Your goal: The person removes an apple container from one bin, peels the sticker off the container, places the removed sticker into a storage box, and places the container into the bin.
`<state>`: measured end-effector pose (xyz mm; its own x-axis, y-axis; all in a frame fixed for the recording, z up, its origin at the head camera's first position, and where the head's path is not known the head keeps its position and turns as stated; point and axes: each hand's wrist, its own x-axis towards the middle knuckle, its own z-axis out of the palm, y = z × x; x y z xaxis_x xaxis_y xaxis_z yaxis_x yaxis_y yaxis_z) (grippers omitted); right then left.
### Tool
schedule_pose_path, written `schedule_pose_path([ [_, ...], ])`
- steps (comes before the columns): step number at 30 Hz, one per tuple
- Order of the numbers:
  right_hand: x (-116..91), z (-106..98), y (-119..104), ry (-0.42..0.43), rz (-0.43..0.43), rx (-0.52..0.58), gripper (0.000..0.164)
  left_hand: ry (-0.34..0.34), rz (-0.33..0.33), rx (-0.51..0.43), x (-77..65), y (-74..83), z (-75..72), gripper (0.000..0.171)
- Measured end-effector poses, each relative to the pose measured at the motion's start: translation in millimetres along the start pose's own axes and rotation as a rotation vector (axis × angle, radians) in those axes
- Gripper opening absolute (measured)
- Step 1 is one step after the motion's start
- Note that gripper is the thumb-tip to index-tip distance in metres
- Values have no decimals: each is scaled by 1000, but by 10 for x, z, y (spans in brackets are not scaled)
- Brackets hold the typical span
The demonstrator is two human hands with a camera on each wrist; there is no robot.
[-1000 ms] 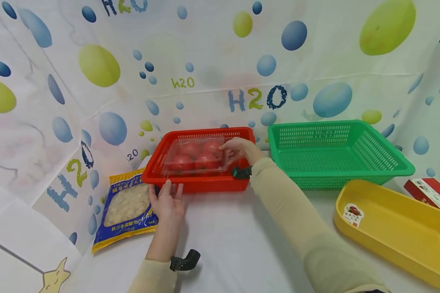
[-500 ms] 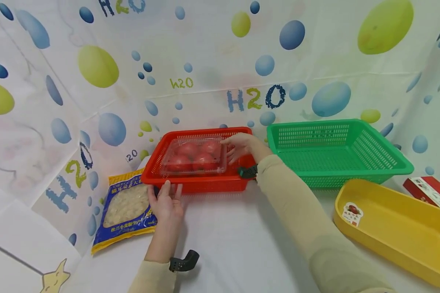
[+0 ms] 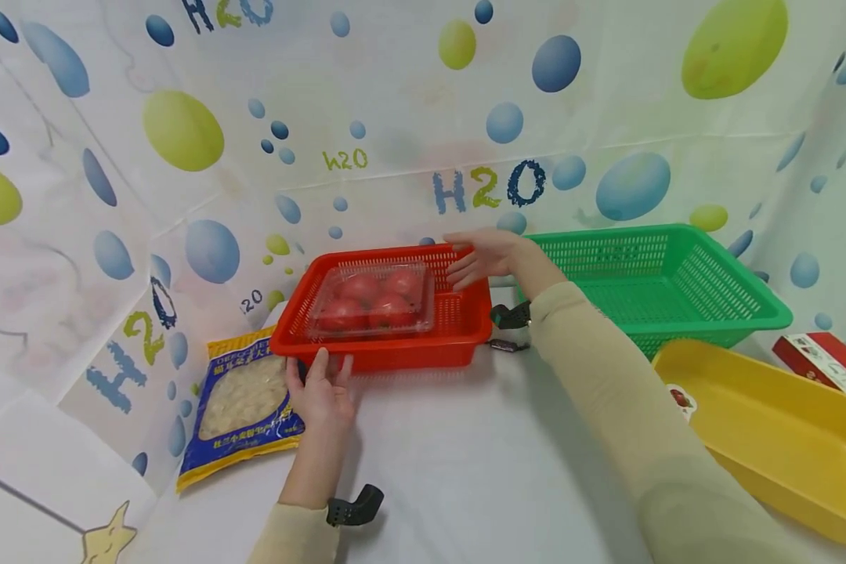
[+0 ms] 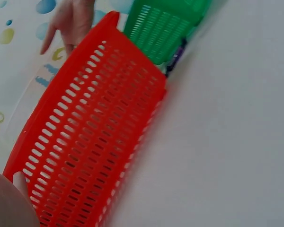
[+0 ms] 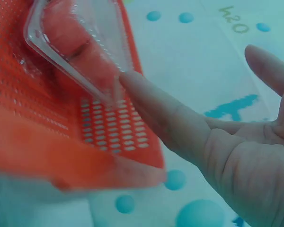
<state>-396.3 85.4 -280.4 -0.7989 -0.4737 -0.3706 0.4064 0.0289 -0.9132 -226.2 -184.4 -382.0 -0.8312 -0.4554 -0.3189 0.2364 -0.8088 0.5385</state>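
Note:
A clear plastic box [image 3: 426, 313] holding several red, round, tomato-like fruits [image 3: 391, 310] lies in the left part of a red slotted basket [image 3: 374, 359]. My right hand [image 3: 489, 254] is over the basket's right end with fingers extended, apart from the box and holding nothing. In the right wrist view, the right hand [image 5: 213, 132] shows a straight finger in front of the box's edge; contact is unclear. The left hand [image 3: 323, 395] is palm up, its fingertips against the basket's front wall near the left corner. Part of that hand is cut off in the left wrist view.
A green basket [image 3: 648, 301] stands to the right, with a yellow tray [image 3: 782, 427] in front and a red-and-white box [image 3: 828, 364] beyond it. A blue-and-yellow bag [image 3: 247, 399] lies left. A small dark object [image 3: 509, 345] sits between the baskets.
My right hand has come off the plastic box and moved up and right. The box stays in the red basket. The left hand keeps its place at the front wall.

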Motion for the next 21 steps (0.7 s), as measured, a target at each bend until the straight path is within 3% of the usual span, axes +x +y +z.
schedule_pose_path([
  [10,-383,-123,-117,-13,-84,-47,71,-45,-110,156,-142,-58,-124,86],
  [16,-652,-229,-102,-23,-153,-131,65,-189,-192,258,-296,-76,-149,76],
  [21,-960,-271,-27,11,-191,-224,60,-327,-240,424,-415,-63,-150,63],
])
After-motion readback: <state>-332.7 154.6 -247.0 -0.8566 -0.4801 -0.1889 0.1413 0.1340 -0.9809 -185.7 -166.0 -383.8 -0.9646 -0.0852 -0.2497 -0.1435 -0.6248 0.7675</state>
